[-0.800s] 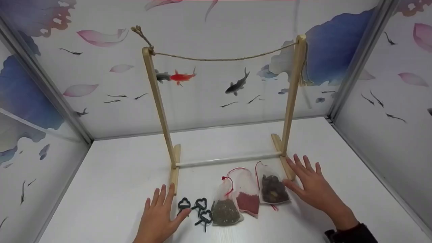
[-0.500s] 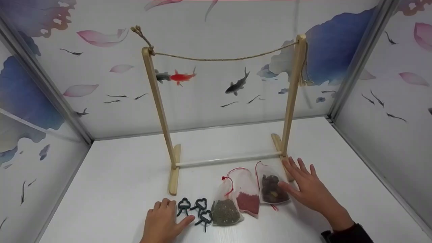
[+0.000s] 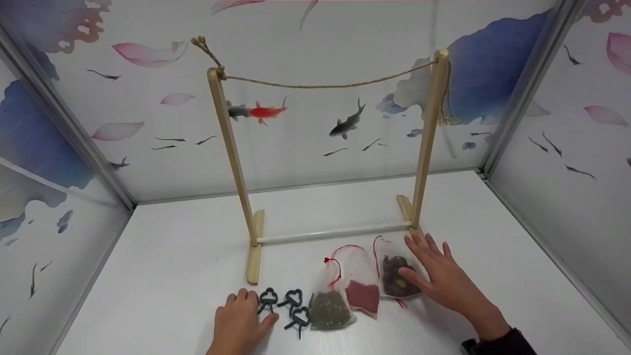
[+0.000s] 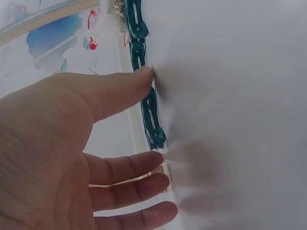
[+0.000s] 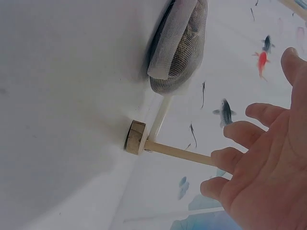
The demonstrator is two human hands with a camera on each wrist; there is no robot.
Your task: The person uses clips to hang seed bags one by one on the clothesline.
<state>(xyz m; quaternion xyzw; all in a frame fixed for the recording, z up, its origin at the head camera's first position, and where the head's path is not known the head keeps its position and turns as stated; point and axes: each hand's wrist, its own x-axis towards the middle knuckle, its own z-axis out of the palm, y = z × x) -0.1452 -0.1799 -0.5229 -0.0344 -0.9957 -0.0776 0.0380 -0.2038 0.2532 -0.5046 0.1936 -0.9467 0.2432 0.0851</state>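
My left hand (image 3: 240, 318) is down at the table with thumb and fingers spread apart, just left of three dark green plastic spring clips. The nearest clip (image 3: 268, 298) lies between thumb and fingers, and a gap shows around it in the left wrist view. Beside it are a second clip (image 3: 294, 298) and a third clip (image 3: 300, 316). My right hand (image 3: 441, 278) hovers with fingers extended over the right edge of a mesh drawstring bag of dark brown lumps (image 3: 393, 277). To its left lie a bag of red grains (image 3: 362, 296) and a bag of green grains (image 3: 330, 309).
Behind the bags stands a wooden frame, its left post (image 3: 231, 158) and right post (image 3: 430, 143) joined low down by a white rod (image 3: 335, 231). A twine line (image 3: 320, 87) sags between the post tops. Printed panels (image 3: 305, 153) enclose the white table (image 3: 162, 266).
My left hand has drawn back toward me, its fingers bending down beside the nearest clip, which has shifted very slightly. The right hand has moved left, over the dark-filled bag.
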